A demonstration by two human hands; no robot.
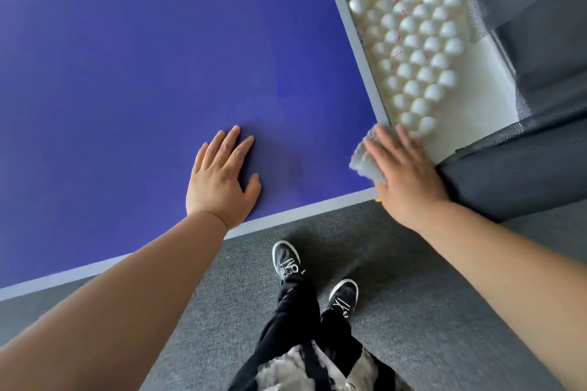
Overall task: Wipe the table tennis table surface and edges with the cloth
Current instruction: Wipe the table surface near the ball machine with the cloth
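Observation:
The blue table tennis table [143, 73] fills the upper left, with a grey-white line along its near edge and right edge. My left hand [222, 178] rests flat on the surface near the front edge, fingers straight and spread. At the table's near right corner, my right hand [403, 171] presses a light grey cloth [365, 159] down with straight fingers. Most of the cloth is hidden under the hand; only its left part shows.
A white tray [463, 124] packed with several white balls [416, 41] runs along the table's right edge. A dark grey fabric net or cover [524, 168] lies to its right. Grey carpet [397, 311] and my feet in black shoes [286, 259] are below.

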